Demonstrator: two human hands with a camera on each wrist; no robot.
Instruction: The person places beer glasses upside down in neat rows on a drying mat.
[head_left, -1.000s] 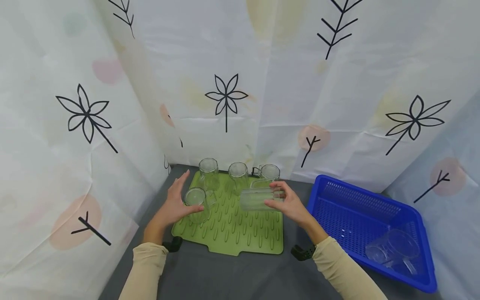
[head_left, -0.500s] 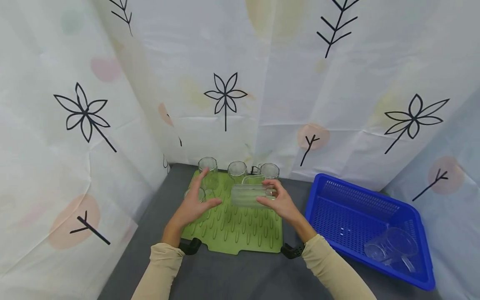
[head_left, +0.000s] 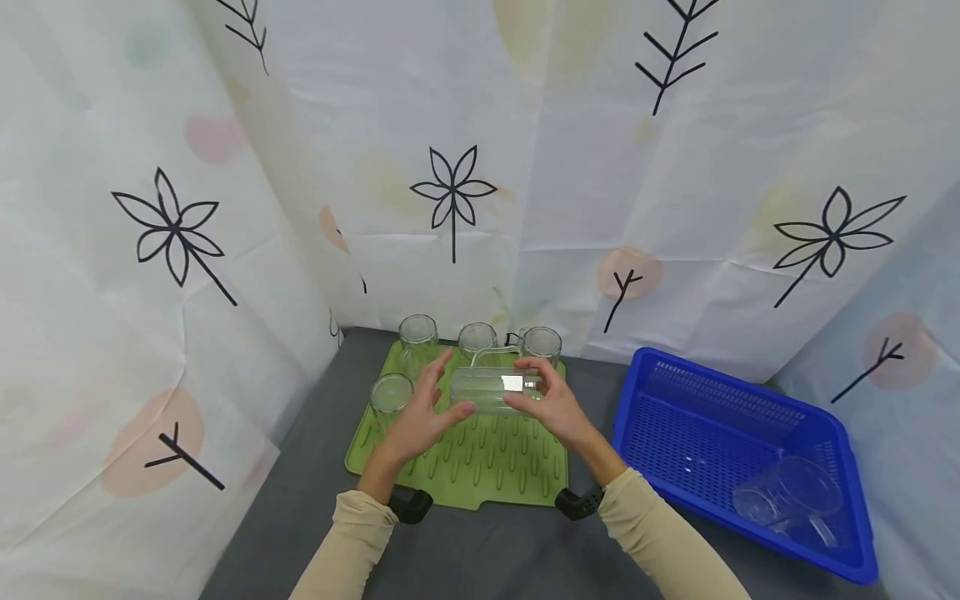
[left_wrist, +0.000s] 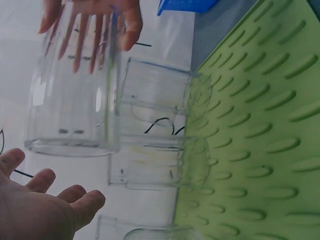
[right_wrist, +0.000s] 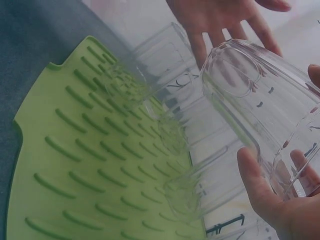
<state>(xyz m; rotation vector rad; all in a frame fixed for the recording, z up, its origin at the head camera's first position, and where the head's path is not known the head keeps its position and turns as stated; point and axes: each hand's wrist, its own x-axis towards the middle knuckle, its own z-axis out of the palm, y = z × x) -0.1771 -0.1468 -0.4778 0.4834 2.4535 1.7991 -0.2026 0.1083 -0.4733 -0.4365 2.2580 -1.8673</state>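
Note:
My right hand (head_left: 555, 408) grips a clear glass mug (head_left: 483, 390) by one end, tipped on its side above a green ridged drying mat (head_left: 480, 467). The mug's handle points up and away. My left hand (head_left: 420, 421) is by the mug's other end, fingers spread and thumb apart. In the left wrist view, a gap shows between the left fingers (left_wrist: 42, 180) and the held mug (left_wrist: 75, 110). Upright on the mat stand a near-left mug (head_left: 392, 396) and three back mugs, left (head_left: 417, 335), middle (head_left: 477, 337) and right (head_left: 542, 342).
A blue perforated basket (head_left: 626, 408) stands right of the mat, with another glass mug (head_left: 787, 492) lying in it. Patterned white cloth (head_left: 555, 208) hangs close behind and at both sides. A dark grey cloth (head_left: 480, 558) covers the table.
My left hand has moved right, from beside the near-left mug to the held mug's end. The right hand has carried its mug a little to the left.

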